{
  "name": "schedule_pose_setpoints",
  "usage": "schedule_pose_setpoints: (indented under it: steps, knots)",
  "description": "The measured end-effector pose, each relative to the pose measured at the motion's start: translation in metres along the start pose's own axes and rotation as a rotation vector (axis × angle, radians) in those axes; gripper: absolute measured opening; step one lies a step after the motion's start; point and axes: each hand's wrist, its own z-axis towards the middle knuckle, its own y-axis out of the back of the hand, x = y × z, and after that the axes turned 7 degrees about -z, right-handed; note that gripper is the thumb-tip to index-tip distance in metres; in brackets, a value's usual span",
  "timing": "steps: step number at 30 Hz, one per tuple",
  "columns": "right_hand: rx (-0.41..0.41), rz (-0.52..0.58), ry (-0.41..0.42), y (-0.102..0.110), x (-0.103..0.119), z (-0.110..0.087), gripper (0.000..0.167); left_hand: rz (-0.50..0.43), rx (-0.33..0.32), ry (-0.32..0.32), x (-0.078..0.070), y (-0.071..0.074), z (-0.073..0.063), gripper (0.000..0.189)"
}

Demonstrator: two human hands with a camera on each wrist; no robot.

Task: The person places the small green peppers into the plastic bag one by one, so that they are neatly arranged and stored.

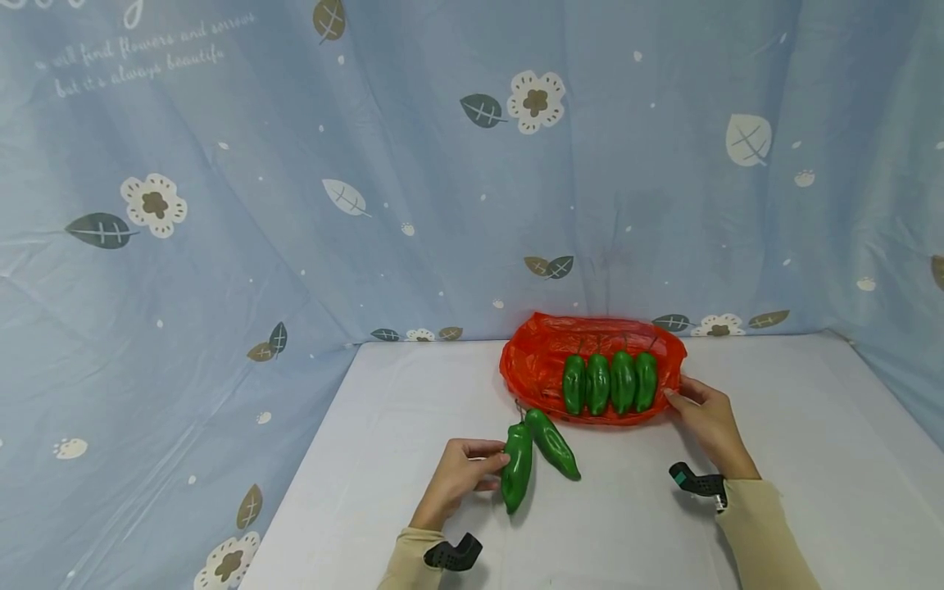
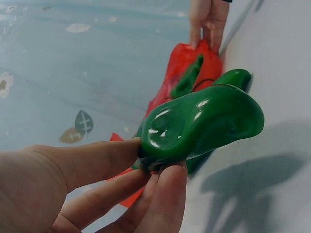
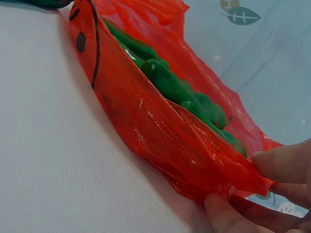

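My left hand (image 1: pixel 459 477) pinches a glossy green pepper (image 1: pixel 518 467) between thumb and fingers; the left wrist view shows the pepper (image 2: pixel 204 121) held over the white surface, its shadow beneath. Another green pepper (image 1: pixel 553 444) lies slanted just right of it. Behind them is a red plastic bag (image 1: pixel 534 360), spread open, with several green peppers (image 1: pixel 599 383) lined up side by side inside. My right hand (image 1: pixel 710 418) grips the bag's right edge. Close up in the right wrist view, the fingers (image 3: pixel 282 165) pinch a corner of the red bag (image 3: pixel 160 131).
A white-covered table (image 1: pixel 627 524) carries everything. Along its back edge and left side hangs a blue curtain (image 1: pixel 413 147) printed with leaves and flowers; the bag stands near the back edge. Black wrist cameras (image 1: pixel 453 553) sit on both forearms.
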Motion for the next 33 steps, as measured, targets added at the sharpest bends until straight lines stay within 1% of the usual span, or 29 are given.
schedule_pose_setpoints:
  steps: [8,16,23,33]
  knots:
    - [-0.001,-0.029,-0.010,0.000,-0.001,0.001,0.062,-0.017,-0.004,-0.012,-0.007,-0.003,0.005,0.034]
    - [0.005,-0.039,-0.033,-0.001,-0.001,0.002,0.063,-0.018,-0.003,-0.041,-0.013,-0.006,0.010,0.035]
    - [0.004,-0.042,-0.025,-0.001,-0.001,0.002,0.063,-0.010,-0.011,-0.059,-0.017,-0.006,0.018,0.034]
    - [-0.003,-0.045,-0.023,-0.002,-0.002,0.003,0.062,-0.018,-0.012,-0.069,-0.029,-0.010,0.030,0.033]
